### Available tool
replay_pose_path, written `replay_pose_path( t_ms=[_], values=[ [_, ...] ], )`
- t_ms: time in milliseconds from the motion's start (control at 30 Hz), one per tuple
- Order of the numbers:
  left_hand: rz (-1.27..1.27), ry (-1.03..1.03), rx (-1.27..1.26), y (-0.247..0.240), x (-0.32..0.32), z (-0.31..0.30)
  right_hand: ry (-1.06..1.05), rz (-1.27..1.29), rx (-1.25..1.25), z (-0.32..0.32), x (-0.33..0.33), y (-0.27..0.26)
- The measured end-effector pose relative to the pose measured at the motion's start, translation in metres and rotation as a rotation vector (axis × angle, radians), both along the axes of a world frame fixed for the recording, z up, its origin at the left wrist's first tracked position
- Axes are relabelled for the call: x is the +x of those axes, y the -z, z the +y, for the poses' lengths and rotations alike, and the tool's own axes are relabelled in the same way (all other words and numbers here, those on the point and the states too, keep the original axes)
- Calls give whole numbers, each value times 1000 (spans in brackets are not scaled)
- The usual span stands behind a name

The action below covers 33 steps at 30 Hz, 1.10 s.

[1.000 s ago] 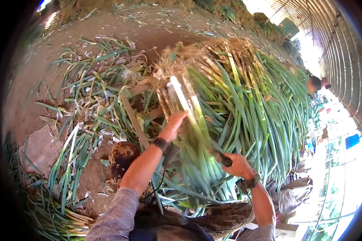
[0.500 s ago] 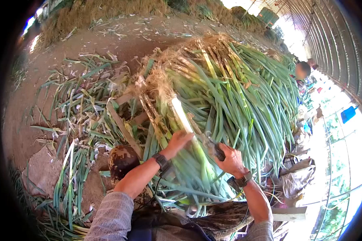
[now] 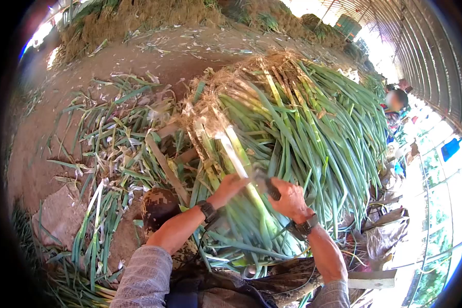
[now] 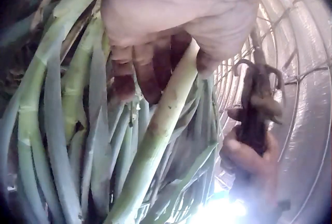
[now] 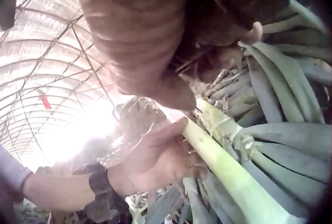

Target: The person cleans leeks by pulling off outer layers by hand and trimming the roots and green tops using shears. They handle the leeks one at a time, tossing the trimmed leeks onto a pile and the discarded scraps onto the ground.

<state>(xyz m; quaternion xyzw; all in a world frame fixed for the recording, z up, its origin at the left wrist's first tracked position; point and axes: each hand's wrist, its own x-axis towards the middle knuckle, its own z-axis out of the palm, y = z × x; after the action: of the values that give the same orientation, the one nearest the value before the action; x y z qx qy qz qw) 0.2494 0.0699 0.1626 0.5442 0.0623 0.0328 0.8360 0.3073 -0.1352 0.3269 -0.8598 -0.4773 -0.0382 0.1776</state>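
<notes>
L grip [image 3: 231, 189]: clasping pale stalk [image 3: 234, 157] | R grip [image 3: 291, 199]: clenched on dk tool [image 4: 257, 107] | leafy pile [image 3: 326, 133] adj.

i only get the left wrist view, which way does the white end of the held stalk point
Observer: Away from the person: the head view shows the white part of the stalk beyond the left hand, toward tangled roots.
Operator: anything worn on that wrist
Observer: Yes, a dark band.
Operator: and whats on the ground off to the person's left
Observer: Loose, scattered leaves.
</notes>
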Motion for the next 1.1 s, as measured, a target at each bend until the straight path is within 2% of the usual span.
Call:
replay_pose_path(
  t_ms=[33, 67, 133, 200, 267, 300, 333, 400, 433, 467, 533, 567, 600, 667, 700, 733, 800, 867, 933, 1000, 1067, 1100],
  values=[
    [-74, 0, -111, 0, -3, 1, -63, 71, -59, -4, -5, -8],
    [-68, 7, -113, -5, -4, 3, -55, 78, -61, -9, -8, -8],
    [-112, -183, -190, -26, 0, 15, -12, 135, -42, -24, -12, -7],
    [-42, -314, -272, -48, 3, 41, 49, 106, -76, -46, -12, -3],
    [-308, -460, -481, -75, 3, 69, 8, 170, -183, -66, -17, -4],
    [-368, -470, -525, -98, -8, 76, -3, 224, -165, -72, -22, -1],
    [-276, -568, -607, -97, -3, 80, -15, 277, -151, -77, -27, 2],
    [-52, -486, -474, -45, 2, 94, 6, 255, -140, -76, -29, 5],
    [8, -464, -557, -41, 1, 91, 13, 246, -118, -77, -26, 12],
    [-48, -382, -678, -41, 0, 89, 25, 241, -100, -76, -27, 12],
    [-148, -361, -700, -41, -1, 92, 19, 234, -106, -72, -28, 11],
    [-197, -355, -705, -62, -9, 91, -15, 249, -106, -70, -32, 9],
    [-239, -423, -617, -69, -11, 102, -49, 261, -104, -68, -36, 6],
    [-201, -683, -576, -117, -25, 121, -18, 283, -170, -65, -34, 4],
    [-281, -690, -516, -130, -33, 140, -1, 254, -118, -69, -27, 13],
    [-356, -697, -454, -141, -45, 164, 16, 230, -67, -72, -24, 19],
    [-291, -1004, -337, -176, -64, 221, 23, 223, -65, -72, -22, 20],
    [-377, -1072, -173, -219, -105, 265, 64, 263, -201, -70, -21, 28],
    [-378, -1194, 23, -245, -148, 336, 58, 280, -212, -64, -19, 42],
    [-315, -1398, 291, -302, -185, 328, 72, 245, -263, -53, -17, 48],
    [-78, -1511, 582, -324, -232, 368, 40, 280, -236, -41, -13, 52],
    [-69, -1519, 593, -327, -255, 384, 35, 285, -272, -34, -10, 58]
  ],
)
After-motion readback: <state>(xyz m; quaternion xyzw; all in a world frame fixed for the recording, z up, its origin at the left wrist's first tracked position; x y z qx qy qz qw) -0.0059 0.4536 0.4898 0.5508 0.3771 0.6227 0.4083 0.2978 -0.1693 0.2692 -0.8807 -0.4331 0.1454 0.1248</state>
